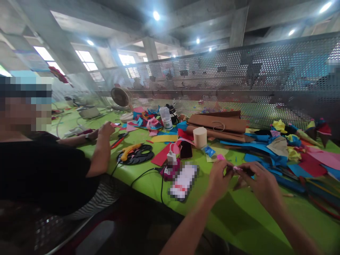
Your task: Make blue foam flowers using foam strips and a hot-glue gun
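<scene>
Above the near edge of the green table, my left hand (219, 177) and my right hand (259, 177) meet, thumbs and fingers pinched together. Between the fingertips is a small pale pink piece (235, 168), maybe paper; much of it is hidden. Just behind my left hand lies a bright pink scrap (220, 157). A crinkled blue scrap (209, 151) and a cream-coloured roll (200, 137) standing upright are farther back.
A lit phone (184, 181) lies left of my hands, beside a power strip (170, 170) with a white charger. A yellow glue gun (130, 151) rests on a black holder. Coloured sheets (287, 152) pile up at right. At left sits a co-worker (45, 170).
</scene>
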Demonstrator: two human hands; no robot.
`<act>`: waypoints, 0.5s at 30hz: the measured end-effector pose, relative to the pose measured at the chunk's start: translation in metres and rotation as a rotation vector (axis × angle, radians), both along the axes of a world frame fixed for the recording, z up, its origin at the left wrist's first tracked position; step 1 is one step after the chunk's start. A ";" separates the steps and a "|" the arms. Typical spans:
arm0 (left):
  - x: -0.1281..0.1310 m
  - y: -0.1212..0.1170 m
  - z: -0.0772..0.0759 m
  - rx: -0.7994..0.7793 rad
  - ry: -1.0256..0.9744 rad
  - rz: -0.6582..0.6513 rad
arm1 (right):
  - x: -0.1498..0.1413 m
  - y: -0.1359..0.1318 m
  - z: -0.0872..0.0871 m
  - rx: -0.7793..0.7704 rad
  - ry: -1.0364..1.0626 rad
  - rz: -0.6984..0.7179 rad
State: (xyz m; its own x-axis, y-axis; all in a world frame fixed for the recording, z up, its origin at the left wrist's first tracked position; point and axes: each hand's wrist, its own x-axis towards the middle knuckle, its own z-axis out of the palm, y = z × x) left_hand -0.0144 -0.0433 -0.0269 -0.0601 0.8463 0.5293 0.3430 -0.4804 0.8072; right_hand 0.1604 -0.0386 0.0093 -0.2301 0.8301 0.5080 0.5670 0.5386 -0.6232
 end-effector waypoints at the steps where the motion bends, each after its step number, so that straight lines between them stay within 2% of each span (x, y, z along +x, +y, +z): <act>1: 0.000 -0.001 0.001 0.003 0.012 0.007 | 0.000 0.001 -0.001 -0.011 0.000 0.004; 6: 0.002 -0.001 0.001 0.012 0.024 0.002 | 0.002 0.005 -0.004 -0.025 0.056 0.026; 9: 0.004 0.001 0.000 -0.005 -0.033 0.007 | 0.000 0.003 -0.002 -0.108 0.167 0.058; 15: 0.001 0.004 0.000 -0.018 -0.091 0.023 | 0.001 -0.001 0.003 -0.562 0.528 0.205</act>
